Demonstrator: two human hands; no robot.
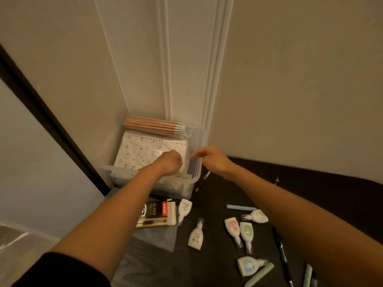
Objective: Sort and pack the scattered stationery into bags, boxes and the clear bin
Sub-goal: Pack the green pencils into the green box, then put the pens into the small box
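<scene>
Well, the clear plastic bin (157,188) sat against the wall at the left end of the dark desk (217,195). A bagged bundle of wooden pencils (152,125) lay across its far rim, long axis left to right, eraser ends pointing right, behind a patterned spiral notebook (141,150). My left hand (171,161) reached down into the bin with its fingers curled under, and I couldn't tell whether it gripped anything. My right hand (211,160) hovered at the right rim, fingers loosely bent, holding nothing.

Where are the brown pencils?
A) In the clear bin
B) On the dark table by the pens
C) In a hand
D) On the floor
A: the pencils lie bundled together across the far end of the bin, not out on the table.
</scene>
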